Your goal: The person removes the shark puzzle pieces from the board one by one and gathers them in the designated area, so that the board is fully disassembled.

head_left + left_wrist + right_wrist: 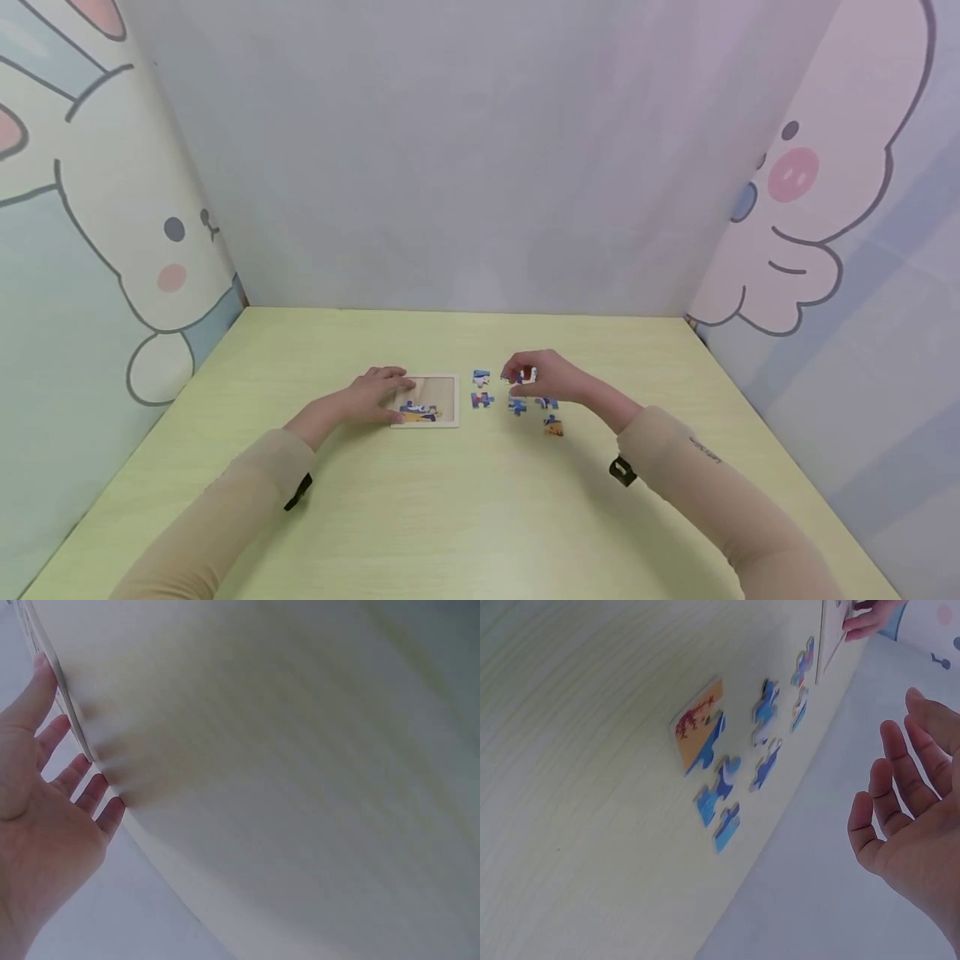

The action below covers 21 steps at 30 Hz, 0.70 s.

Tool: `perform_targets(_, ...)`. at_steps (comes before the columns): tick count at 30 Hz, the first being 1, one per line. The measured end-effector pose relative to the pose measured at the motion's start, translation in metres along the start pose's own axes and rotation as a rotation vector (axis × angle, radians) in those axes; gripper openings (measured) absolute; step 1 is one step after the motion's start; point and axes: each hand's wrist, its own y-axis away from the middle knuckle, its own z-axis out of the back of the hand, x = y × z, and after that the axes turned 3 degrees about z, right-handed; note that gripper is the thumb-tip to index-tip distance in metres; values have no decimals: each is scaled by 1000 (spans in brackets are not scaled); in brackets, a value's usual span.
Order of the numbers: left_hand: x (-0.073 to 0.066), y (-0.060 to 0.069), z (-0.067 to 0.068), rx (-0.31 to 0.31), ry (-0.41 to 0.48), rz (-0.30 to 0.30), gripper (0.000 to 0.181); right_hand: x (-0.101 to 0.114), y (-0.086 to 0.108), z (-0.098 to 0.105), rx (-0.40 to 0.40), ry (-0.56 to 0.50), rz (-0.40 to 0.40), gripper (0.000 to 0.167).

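Note:
A shallow wooden puzzle tray [456, 402] lies on the table, with some joined picture pieces [422, 414] along its lower side. My left hand [371, 397] rests at the tray's left side, fingers spread, thumb on the lower edge. In the left wrist view, the fingertips [112, 810] touch down beside the tray. Over the loose jigsaw pieces hovers my right hand [555, 377], fingers loosely bent. Nothing shows between its fingers in the right wrist view, where the hand [915, 802] is apart from the pieces. It partly covers some pieces in the head view.
Several loose pieces lie right of the tray, among them a red-and-blue piece [482, 400], a blue-and-white piece [481, 378] and an orange-and-blue corner piece [694, 727]. The pale yellow table [465, 517] meets walls at the back and sides.

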Motion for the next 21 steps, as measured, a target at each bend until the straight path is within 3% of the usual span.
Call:
perform_targets(13,-1,0,1,9,-13,-1,64,24,-38,-28,43,-36,99,31)
perform_targets(21,-1,-1,2,13,-4,8,63,32,-60,-48,75,-28,53,32)
